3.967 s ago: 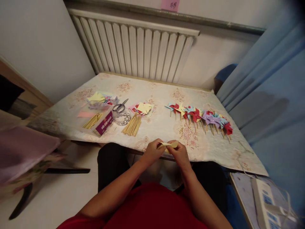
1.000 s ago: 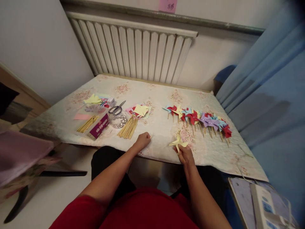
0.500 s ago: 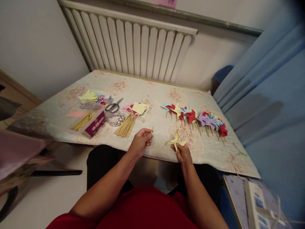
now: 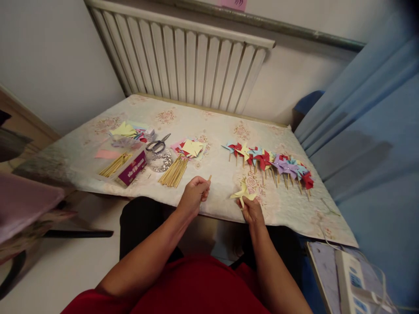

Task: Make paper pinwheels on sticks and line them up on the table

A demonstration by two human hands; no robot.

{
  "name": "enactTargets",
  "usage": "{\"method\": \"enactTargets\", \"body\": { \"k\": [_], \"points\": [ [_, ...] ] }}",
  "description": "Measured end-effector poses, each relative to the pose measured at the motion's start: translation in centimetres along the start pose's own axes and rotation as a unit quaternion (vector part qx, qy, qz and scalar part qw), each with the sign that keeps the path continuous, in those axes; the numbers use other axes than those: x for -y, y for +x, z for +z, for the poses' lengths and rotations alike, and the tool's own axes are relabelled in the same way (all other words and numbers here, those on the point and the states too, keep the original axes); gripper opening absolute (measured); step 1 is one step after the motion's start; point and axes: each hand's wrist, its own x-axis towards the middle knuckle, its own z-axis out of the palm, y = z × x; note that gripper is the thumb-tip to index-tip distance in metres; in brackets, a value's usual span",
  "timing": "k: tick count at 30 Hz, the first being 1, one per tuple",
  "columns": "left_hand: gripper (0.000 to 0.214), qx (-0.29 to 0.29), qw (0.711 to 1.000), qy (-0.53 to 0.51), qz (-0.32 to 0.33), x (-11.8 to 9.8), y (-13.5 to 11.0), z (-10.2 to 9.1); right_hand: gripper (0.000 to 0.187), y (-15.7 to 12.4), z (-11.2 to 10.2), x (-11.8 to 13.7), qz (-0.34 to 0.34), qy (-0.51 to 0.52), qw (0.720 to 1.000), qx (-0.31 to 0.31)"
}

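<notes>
White radiator below grey pipe. Blue curtain hangs at right; white power strip, lower right.

Short-sleeved red top, loose black trousers, forearms bare down to the wrists.

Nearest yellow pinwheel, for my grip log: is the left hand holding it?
No, the right hand holds the nearest yellow pinwheel.

Yellow pinwheel and stick, apart
</notes>
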Motion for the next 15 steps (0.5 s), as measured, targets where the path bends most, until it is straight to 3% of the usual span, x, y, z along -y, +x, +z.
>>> {"method": "enactTargets", "body": {
  "k": [15],
  "points": [
    [0.035, 0.000, 1.000, -0.016, -0.019, -0.45, -0.39, 0.02, 0.044, 0.05, -0.10, -0.09, 0.000, 0.003, 1.000, -0.005]
  ]
}}
